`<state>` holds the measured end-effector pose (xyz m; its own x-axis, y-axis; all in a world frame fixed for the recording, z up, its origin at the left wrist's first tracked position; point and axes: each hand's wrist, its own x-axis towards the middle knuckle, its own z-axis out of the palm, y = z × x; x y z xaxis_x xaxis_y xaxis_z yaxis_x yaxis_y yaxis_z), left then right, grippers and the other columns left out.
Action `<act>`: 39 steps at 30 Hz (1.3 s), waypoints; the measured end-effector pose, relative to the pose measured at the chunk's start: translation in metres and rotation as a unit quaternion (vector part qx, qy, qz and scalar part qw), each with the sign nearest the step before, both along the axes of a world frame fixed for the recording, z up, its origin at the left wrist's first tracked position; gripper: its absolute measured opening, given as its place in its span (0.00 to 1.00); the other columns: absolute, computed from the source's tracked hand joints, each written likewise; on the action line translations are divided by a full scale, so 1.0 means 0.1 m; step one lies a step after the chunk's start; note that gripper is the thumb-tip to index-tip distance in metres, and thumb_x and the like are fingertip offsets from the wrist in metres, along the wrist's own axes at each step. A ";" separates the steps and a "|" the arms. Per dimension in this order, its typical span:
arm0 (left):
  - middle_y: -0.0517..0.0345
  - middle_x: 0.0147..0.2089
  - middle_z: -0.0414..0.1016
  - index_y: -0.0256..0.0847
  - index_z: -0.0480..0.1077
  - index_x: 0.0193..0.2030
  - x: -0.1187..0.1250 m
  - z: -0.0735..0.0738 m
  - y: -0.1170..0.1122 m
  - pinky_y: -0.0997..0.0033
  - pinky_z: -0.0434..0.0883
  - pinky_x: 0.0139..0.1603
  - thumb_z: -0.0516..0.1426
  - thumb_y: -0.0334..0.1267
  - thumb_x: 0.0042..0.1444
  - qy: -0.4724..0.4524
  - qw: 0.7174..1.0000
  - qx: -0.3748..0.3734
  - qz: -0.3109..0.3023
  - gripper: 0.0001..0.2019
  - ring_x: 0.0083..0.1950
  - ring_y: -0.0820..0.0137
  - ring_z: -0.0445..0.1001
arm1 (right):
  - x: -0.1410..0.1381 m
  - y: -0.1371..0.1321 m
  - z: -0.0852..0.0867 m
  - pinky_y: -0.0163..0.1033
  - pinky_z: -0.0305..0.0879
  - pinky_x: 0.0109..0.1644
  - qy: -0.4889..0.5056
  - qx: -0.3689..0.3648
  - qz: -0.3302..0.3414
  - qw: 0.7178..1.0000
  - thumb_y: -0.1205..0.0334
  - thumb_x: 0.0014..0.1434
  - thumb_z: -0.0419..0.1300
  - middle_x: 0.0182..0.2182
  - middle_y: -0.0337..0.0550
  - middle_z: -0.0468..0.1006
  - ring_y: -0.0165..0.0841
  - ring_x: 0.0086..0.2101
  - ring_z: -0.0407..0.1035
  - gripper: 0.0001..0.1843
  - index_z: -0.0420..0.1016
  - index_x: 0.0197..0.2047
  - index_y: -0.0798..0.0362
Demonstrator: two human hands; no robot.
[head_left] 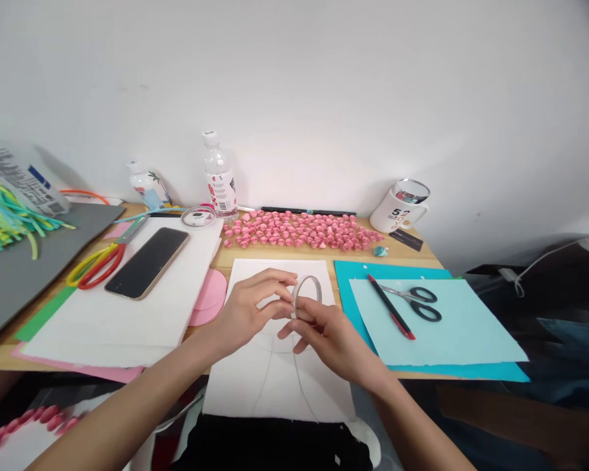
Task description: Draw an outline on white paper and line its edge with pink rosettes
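Note:
Both hands meet over a white sheet with a faint pencil outline at the desk's front edge. My right hand pinches a thin roll of clear tape, held upright on its edge. My left hand has its fingertips curled toward the roll's left side, pinching at it; whether they hold a tape end is too small to tell. A pink paper disc lies just left of my left hand.
Several small pink paper pieces lie in rows at the back. Black scissors and a red-tipped pen rest on blue paper at right. A phone, red-yellow scissors, bottle, second tape roll and mug stand around.

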<state>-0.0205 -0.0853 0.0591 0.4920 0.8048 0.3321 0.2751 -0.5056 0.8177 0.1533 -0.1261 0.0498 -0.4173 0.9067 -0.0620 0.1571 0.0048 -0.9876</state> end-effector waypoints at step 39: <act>0.59 0.32 0.74 0.38 0.71 0.31 0.35 0.18 0.36 0.73 0.69 0.38 0.59 0.32 0.51 -0.188 0.965 0.017 0.181 0.00 0.35 0.73 0.72 | 0.68 0.01 -0.10 0.36 0.71 0.27 0.005 0.164 -0.495 0.853 0.58 0.54 0.58 0.22 0.41 0.75 0.36 0.28 0.73 0.14 0.74 0.21 0.55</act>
